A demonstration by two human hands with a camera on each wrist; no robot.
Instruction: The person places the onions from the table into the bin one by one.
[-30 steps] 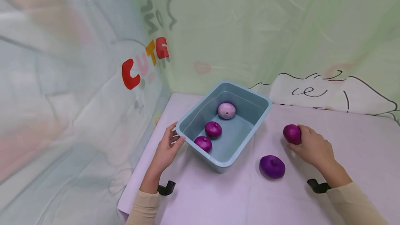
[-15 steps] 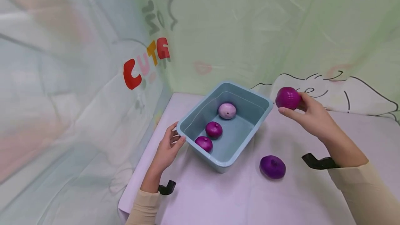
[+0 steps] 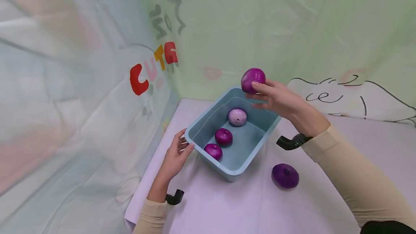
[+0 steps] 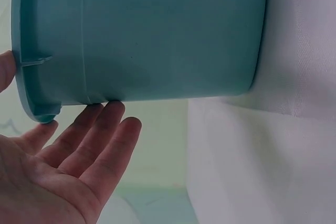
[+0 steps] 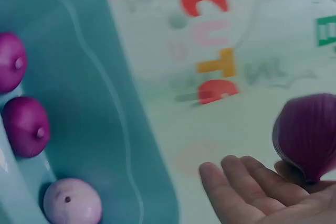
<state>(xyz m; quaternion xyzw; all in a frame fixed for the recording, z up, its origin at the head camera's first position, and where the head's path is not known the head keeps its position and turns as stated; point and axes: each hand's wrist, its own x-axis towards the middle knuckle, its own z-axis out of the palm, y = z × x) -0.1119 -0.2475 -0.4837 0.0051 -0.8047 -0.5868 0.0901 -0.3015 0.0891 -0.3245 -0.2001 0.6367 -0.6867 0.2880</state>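
Note:
My right hand [image 3: 276,96] holds a red onion [image 3: 252,80] between thumb and fingers above the far end of a blue-grey plastic basin [image 3: 247,165]. The right wrist view shows that onion [image 5: 307,135] with its pointed end down, several fingers stretched out beside it. Inside the basin lie two glossy purple onions [image 3: 223,137] [image 3: 213,151] and a pale pink onion-like vegetable [image 3: 237,117]. At the basin's near left corner, my left hand [image 3: 173,158] grips the rim with the thumb on one side. In the left wrist view, its fingers [image 4: 107,135] touch the outer wall.
A dark purple, flattened onion [image 3: 285,176] lies on the pale cloth-covered table [image 3: 234,208], right of the basin. Printed fabric hangs close behind the basin [image 3: 211,28] and along the left side [image 3: 81,100].
My right hand has lifted the red onion off the table and carried it left, over the basin's far end. The left hand stays at the basin's corner.

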